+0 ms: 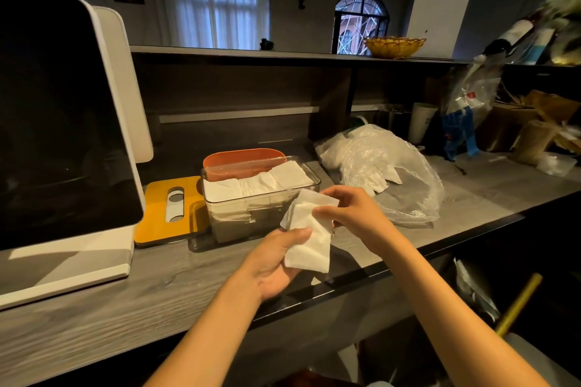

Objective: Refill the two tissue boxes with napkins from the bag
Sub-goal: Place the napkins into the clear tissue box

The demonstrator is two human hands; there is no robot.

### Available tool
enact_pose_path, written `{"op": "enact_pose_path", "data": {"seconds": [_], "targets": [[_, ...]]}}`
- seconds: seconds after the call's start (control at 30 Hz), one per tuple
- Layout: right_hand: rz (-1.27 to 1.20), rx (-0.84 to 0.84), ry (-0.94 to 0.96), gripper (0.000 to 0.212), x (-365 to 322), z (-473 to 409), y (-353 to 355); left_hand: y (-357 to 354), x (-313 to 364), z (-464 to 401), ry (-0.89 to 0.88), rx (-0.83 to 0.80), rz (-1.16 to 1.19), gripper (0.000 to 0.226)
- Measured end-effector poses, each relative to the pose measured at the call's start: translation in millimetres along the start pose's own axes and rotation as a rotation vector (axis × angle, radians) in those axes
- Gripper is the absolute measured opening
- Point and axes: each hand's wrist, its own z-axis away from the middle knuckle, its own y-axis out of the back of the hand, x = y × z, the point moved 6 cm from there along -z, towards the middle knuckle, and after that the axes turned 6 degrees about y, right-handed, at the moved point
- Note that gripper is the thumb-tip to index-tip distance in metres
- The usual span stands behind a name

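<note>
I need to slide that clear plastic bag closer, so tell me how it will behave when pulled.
The plastic bag looks thin and crumpled, so it would likely flop and stretch rather than slide as one piece. It probably weighs little, holding only a few napkins. Its open mouth may let those spill out.

A grey wood-grain counter (132, 302) runs across the dim room, with a dark shelf (239, 52) behind it. At 12 o'clock hangs a white curtain (217, 6) lit from outside; at 1 o'clock is an arched window (361, 22).
</note>
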Motion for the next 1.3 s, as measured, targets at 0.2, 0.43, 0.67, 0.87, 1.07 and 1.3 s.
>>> {"op": "enact_pose_path", "data": {"seconds": [0.2,0.43,0.67,0.87,1.07,1.3], "targets": [[0.244,0.015,0.121,0.009,-20,-9,0,11,-1,-8,-0.060,0.088,0.016,0.035],[0.182,0.179,0.248,0.012,-51,-17,14,16,-1,-5,-0.076,0.174,0.019,0.031],[-0.278,0.278,0.259,0.011,-77,-7,39,21,-1,-1,-0.058,0.269,0.063,0.031],[-0.161,0.041,-0.047,0.010,-35,7,3,14,0,2,-0.028,0.161,0.020,0.064],[0.024,0.207,-0.045,0.011,-2,16,-18,8,9,16,-0.183,0.253,-0.248,0.029],[-0.317,0.068,-0.265,0.043,-3,14,-49,-8,45,37,-0.484,0.313,-0.362,0.037]]}}
